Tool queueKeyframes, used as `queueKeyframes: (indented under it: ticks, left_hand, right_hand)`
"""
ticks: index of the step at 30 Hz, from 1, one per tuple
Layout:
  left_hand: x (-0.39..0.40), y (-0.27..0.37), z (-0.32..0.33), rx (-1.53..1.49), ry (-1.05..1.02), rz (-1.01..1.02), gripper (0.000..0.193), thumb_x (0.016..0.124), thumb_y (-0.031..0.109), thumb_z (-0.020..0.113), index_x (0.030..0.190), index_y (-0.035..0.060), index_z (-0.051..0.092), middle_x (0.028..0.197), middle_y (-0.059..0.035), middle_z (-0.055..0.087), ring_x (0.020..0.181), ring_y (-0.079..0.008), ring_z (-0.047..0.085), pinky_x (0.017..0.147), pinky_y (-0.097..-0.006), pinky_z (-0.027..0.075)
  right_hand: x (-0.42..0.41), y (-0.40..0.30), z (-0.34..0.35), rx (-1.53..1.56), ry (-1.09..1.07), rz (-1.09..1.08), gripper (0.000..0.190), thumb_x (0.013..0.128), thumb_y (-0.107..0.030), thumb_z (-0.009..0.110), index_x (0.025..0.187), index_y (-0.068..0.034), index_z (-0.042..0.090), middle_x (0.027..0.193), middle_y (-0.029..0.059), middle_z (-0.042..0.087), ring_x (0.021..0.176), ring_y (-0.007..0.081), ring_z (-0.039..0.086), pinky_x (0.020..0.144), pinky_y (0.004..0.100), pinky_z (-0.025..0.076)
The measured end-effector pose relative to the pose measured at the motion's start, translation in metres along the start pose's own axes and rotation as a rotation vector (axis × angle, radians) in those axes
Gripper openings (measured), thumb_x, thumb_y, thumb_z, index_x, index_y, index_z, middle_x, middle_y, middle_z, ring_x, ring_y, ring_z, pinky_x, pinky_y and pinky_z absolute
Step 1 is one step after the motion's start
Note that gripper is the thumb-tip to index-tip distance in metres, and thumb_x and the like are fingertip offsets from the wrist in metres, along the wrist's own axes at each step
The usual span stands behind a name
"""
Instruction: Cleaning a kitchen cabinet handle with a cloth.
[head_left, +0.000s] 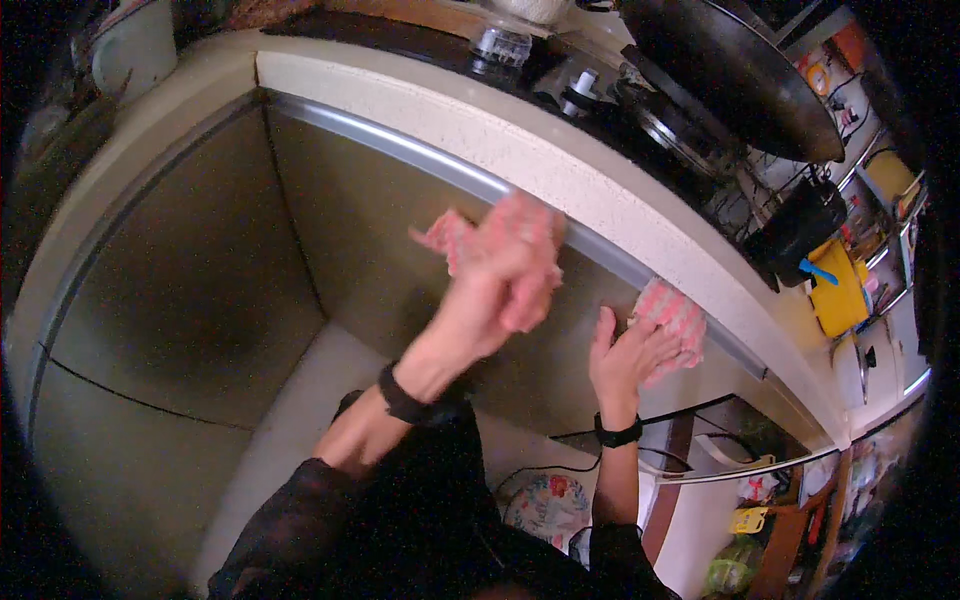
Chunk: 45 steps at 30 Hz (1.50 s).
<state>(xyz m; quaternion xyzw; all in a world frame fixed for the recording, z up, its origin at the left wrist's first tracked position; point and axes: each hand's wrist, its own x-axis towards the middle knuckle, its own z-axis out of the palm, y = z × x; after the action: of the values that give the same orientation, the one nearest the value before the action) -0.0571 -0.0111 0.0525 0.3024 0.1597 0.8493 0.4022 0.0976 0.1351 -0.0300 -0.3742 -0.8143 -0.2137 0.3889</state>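
My left hand (491, 281) is blurred and curled around a pink-and-white cloth (446, 240), which bunches out past the fingers. It is at the silver metal strip (390, 146) that runs under the counter's pale edge. Further right, the flat fingers of my right hand (630, 356) press a second pink-and-white patterned cloth (667, 311) against the cabinet front (555, 375), just below the same strip. The right thumb stands apart from the cloth. Black bands circle both wrists.
On the counter stand a large dark wok (735, 75), a glass jar (501, 46) and a black container (799, 225). A yellow container (836, 292) sits farther right. Below right are a floral round item (551, 506), a cable and shelves (787, 532) with assorted goods.
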Motion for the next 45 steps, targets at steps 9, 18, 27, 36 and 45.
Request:
queueKeyframes:
  ticks: [9, 18, 27, 36, 45]
  left_hand:
    - [-0.006, -0.023, 0.001, -0.021, 0.219, 0.049, 0.022, 0.082, 0.011, 0.045, 0.104, 0.0071, 0.046, 0.055, -0.0019, 0.044, 0.032, -0.0095, 0.033, 0.031, -0.0216, 0.031]
    - [0.006, 0.058, -0.041, -0.242, 0.156, 0.184, 0.012, 0.084, 0.011, 0.042, 0.074, 0.0058, 0.045, 0.05, 0.0023, 0.039, 0.034, -0.0038, 0.027, 0.033, -0.0184, 0.023]
    - [0.002, 0.027, -0.022, -0.01, 0.044, 0.099, 0.01, 0.084, 0.014, 0.044, 0.09, 0.0073, 0.041, 0.043, -0.0002, 0.035, 0.032, -0.0108, 0.034, 0.031, -0.0238, 0.031]
    - [0.016, 0.071, -0.055, -0.281, 0.07, 0.347, 0.021, 0.091, 0.016, 0.041, 0.079, 0.0004, 0.047, 0.051, 0.0045, 0.034, 0.036, -0.0032, 0.026, 0.034, -0.0182, 0.025]
    - [-0.01, 0.046, -0.029, -0.288, 0.007, -0.131, 0.009, 0.083, 0.007, 0.041, 0.082, 0.0083, 0.05, 0.047, 0.0032, 0.036, 0.029, -0.0057, 0.025, 0.032, -0.0199, 0.022]
  right_hand:
    - [-0.004, 0.002, 0.012, -0.1, 0.111, -0.03, 0.059, 0.086, -0.045, 0.048, 0.112, 0.007, 0.036, 0.116, 0.0382, 0.029, 0.108, 0.0607, 0.024, 0.09, 0.0698, 0.013]
    - [-0.003, 0.009, 0.011, -0.09, 0.122, -0.085, 0.059, 0.086, -0.046, 0.048, 0.107, 0.008, 0.038, 0.11, 0.0379, 0.033, 0.106, 0.0611, 0.025, 0.09, 0.0706, 0.012]
    - [-0.009, 0.015, 0.011, -0.092, 0.089, -0.04, 0.063, 0.085, -0.046, 0.049, 0.114, 0.008, 0.033, 0.123, 0.0385, 0.024, 0.113, 0.0617, 0.018, 0.092, 0.0703, 0.007]
    - [-0.007, 0.012, 0.012, -0.054, 0.006, -0.037, 0.069, 0.086, -0.044, 0.05, 0.126, 0.007, 0.026, 0.132, 0.0344, 0.018, 0.12, 0.0591, 0.011, 0.095, 0.0684, 0.005]
    - [-0.011, 0.016, 0.016, -0.097, 0.131, -0.085, 0.074, 0.086, -0.042, 0.049, 0.135, 0.003, 0.017, 0.14, 0.0299, 0.009, 0.127, 0.051, 0.003, 0.095, 0.068, -0.001]
